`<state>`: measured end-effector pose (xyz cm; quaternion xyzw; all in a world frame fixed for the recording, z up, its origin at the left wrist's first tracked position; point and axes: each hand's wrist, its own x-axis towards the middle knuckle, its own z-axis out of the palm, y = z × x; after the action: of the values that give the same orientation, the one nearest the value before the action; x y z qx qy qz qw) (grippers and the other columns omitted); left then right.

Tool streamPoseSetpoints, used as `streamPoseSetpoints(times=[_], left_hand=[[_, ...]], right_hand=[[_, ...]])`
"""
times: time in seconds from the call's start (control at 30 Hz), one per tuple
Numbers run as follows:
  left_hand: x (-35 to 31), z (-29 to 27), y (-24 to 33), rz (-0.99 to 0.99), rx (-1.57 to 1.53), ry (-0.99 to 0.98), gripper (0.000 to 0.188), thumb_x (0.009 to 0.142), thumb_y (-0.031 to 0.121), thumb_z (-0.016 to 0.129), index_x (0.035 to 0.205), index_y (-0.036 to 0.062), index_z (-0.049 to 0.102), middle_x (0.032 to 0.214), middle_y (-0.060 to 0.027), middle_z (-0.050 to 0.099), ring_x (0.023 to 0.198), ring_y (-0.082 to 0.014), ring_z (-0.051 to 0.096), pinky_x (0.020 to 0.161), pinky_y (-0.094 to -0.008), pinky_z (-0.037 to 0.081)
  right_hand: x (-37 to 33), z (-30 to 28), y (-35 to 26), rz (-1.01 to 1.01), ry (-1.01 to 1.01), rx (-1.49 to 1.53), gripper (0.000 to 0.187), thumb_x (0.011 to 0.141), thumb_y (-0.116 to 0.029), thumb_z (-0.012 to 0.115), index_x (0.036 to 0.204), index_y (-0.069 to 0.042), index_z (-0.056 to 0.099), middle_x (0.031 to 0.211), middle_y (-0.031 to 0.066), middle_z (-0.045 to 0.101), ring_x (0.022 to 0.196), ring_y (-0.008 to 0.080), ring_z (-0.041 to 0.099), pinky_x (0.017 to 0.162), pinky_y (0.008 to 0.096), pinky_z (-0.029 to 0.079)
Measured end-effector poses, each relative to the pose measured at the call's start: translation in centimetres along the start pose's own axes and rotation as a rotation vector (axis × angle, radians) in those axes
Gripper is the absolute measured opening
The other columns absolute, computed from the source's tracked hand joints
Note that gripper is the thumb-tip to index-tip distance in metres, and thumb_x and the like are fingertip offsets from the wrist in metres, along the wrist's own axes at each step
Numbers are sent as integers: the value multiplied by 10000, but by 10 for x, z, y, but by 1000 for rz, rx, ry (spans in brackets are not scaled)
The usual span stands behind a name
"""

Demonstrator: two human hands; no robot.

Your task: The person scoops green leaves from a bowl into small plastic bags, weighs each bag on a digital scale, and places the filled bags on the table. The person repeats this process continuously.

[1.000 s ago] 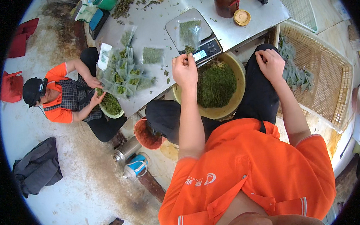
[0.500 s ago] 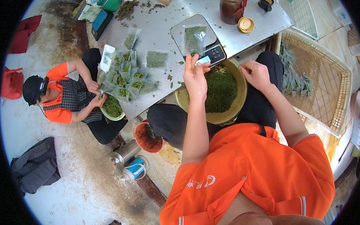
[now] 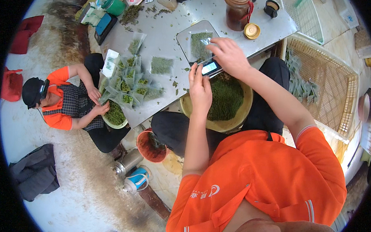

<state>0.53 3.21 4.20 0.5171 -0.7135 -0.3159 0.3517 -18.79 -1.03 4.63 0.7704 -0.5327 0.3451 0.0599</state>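
Observation:
A clear plastic bag of green dried leaves (image 3: 201, 39) lies on a digital scale (image 3: 182, 41) on the metal table. My left hand (image 3: 200, 90) is at the bag's near edge, its fingertips closed on the plastic. From the right, my right hand (image 3: 230, 56) reaches over the scale's display and pinches the bag's right side. Part of the display and its keys are hidden under that hand. Below my hands, a wide yellow basin (image 3: 247, 106) holds a heap of loose green leaves (image 3: 225, 101).
Filled bags (image 3: 125, 83) cluster at left; another bag (image 3: 161, 65) lies flat. A co-worker (image 3: 67, 95) handles a bag over a bowl of leaves (image 3: 115, 113). A brown jar (image 3: 237, 13) stands at back. A plastic crate (image 3: 329, 80) with bags is at right; a red bucket (image 3: 143, 144) and flasks (image 3: 137, 177) stand below.
My right hand has moved up and left from above the basin's right rim to the bag on the scale. My left hand has shifted slightly lower, its fingers closer together.

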Motion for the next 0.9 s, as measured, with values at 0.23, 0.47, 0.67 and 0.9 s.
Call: streamPoseSetpoints(times=[0.23, 0.47, 0.67, 0.9], left_hand=[[23, -19, 16, 74, 314, -107, 451, 963, 22, 553, 1412, 36, 593, 1381, -225, 623, 1242, -408, 615, 1046, -488, 494], [-73, -10, 7, 74, 821, -520, 347, 940, 107, 560, 1255, 65, 698, 1218, -113, 717, 1026, -315, 718, 966, -455, 520], [-98, 22, -49, -186, 709, -756, 383, 963, 104, 565, 1335, 99, 659, 1350, -92, 687, 1087, -323, 714, 998, -538, 511], [-110, 43, -81, -192, 786, -748, 459, 980, 159, 586, 1439, 158, 603, 1533, -66, 556, 1249, -310, 634, 1100, -560, 439]], right_hand=[[-15, -18, -54, 220, -139, 600, 144, 971, -56, 590, 1104, -12, 620, 1550, 205, 506, 1303, 384, 599, 1029, 463, 539], [-144, -5, -97, 476, -202, 790, 98, 956, -32, 640, 1042, 6, 612, 1331, 246, 632, 1114, 454, 660, 906, 463, 563], [-210, 45, -71, 631, -465, 721, 116, 954, -65, 640, 1029, 5, 694, 1024, 219, 713, 966, 433, 684, 858, 483, 556], [-172, -11, -71, 833, -317, 872, 154, 987, -95, 699, 1085, 18, 736, 991, 117, 764, 894, 230, 737, 817, 348, 585]])
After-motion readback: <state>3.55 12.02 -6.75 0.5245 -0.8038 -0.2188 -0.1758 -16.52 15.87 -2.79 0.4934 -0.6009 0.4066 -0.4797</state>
